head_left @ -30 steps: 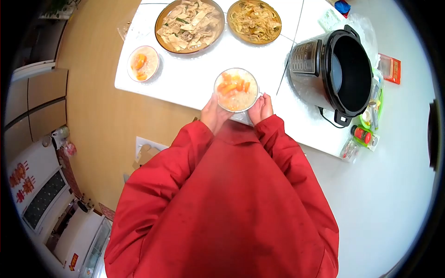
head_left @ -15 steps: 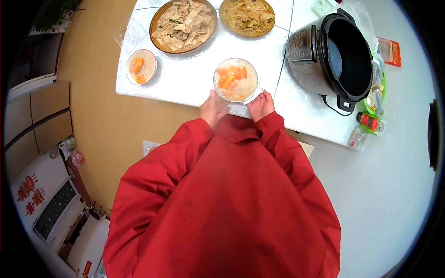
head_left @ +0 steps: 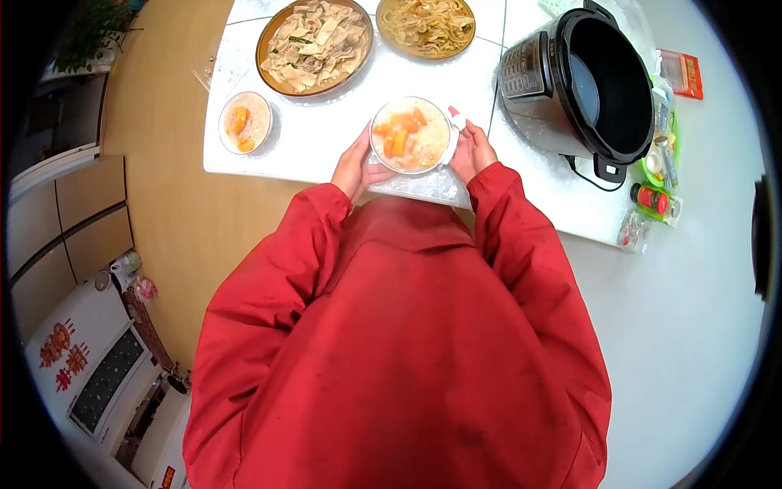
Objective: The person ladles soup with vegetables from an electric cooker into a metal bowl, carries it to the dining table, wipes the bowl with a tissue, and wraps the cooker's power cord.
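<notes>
A round bowl (head_left: 411, 137) of pale porridge with orange chunks is at the near edge of the white table, between my hands. My left hand (head_left: 358, 169) holds its left side, with the fingers partly under it. On the right, my right hand (head_left: 472, 151) grips the bowl beside a white handle-like piece with a red tip (head_left: 456, 118). The bowl's underside is hidden. A second, smaller bowl (head_left: 245, 123) with similar food stands to the left.
Two brown plates of food, one with wide strips (head_left: 318, 47) and one with thin shreds (head_left: 427, 24), lie at the back. An open pressure cooker (head_left: 542, 85) stands right, with a red-capped jar (head_left: 649, 198) and a green tray (head_left: 654, 167) beyond it.
Both hands have stayed at the bowl while my view shifted. My right hand's fingers have moved up along its right side, and the red-tipped white piece now shows there.
</notes>
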Motion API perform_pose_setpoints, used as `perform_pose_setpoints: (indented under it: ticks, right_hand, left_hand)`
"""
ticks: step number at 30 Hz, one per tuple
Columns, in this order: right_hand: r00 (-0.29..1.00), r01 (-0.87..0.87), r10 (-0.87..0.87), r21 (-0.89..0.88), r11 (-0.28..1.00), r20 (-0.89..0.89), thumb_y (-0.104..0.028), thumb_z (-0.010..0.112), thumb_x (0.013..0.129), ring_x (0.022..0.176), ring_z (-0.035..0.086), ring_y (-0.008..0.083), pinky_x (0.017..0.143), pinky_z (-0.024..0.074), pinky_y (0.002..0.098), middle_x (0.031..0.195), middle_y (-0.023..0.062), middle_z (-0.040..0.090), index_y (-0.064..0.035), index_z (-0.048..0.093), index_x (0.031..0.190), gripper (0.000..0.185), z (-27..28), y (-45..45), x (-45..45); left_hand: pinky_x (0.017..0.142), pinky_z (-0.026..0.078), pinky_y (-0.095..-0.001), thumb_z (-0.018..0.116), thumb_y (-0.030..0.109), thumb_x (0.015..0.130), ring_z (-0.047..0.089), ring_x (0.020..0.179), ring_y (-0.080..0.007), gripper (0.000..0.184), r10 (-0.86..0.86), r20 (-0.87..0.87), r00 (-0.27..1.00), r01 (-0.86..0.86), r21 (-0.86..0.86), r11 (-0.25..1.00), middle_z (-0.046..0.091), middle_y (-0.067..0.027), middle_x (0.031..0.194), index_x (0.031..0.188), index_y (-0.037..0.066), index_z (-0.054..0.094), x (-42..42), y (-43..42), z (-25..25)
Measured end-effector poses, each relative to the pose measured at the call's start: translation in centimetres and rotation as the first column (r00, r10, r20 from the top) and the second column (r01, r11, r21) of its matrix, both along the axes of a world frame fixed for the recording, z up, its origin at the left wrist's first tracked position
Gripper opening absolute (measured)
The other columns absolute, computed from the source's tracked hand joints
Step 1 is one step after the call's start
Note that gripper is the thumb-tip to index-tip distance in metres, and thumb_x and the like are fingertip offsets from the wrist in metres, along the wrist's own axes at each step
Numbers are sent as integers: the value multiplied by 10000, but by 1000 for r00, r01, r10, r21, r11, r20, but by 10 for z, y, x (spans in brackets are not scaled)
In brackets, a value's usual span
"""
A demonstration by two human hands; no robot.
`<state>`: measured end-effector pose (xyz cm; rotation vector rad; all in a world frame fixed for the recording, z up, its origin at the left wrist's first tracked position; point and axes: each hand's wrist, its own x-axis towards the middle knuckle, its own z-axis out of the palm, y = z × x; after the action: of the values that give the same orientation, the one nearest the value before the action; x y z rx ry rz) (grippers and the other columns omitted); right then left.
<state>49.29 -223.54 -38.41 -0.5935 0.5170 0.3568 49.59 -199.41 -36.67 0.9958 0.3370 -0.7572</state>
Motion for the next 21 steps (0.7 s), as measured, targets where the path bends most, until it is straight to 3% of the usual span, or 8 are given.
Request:
perform_pose_setpoints:
  ticks: [5,11,13,16,19,21]
  right_hand:
    - [1000,-21,21,1,1000,-3,-344,321,993,1309,428,277,1097,336,422,1411,141,447,-1,402,1397,536,-1,-4,6]
    - [983,177,-179,-51,983,-41,-340,333,994,1288,443,281,1104,323,425,1371,152,482,11,428,1371,524,-19,16,-13]
    - [963,254,-253,-2,967,-89,-305,393,993,1272,455,285,1101,327,430,1362,164,486,16,443,1345,479,-16,24,-23]
    - [940,327,-324,13,945,-105,-245,462,979,1260,467,287,1088,347,427,1347,171,496,16,453,1321,431,-13,36,-35]
    - [933,334,-336,-42,942,-125,-232,468,973,1252,477,286,1083,356,420,1336,166,508,17,449,1326,432,-6,43,-44]
    - [927,343,-344,-28,939,-150,-224,476,967,1244,484,287,1074,365,417,1333,163,513,16,451,1326,433,-6,45,-50]
  left_hand:
    - [920,534,-410,346,375,1034,588,1153,-307,545,103,10,995,-101,-118,988,319,-83,1502,1505,142,200,-13,-5,-5]
    - [942,525,-416,364,351,1034,576,1165,-316,522,187,-2,982,-185,-159,970,420,-112,1431,1479,105,248,-20,-12,-8]
    - [944,523,-418,370,352,1032,582,1155,-317,516,213,-20,977,-213,-138,967,452,-119,1404,1471,102,262,-23,-14,-11]
    - [955,515,-425,375,352,1031,577,1158,-325,506,252,-23,968,-252,-139,958,464,-115,1394,1456,94,283,-26,-16,-17]
    - [999,461,-516,364,268,1041,514,1226,-363,500,289,-82,954,-299,-182,937,388,-104,1454,1499,124,222,-28,-17,-21]
    - [1000,459,-518,366,267,1041,507,1230,-371,504,297,-68,952,-304,-185,934,391,-105,1451,1500,123,216,-28,-18,-23]
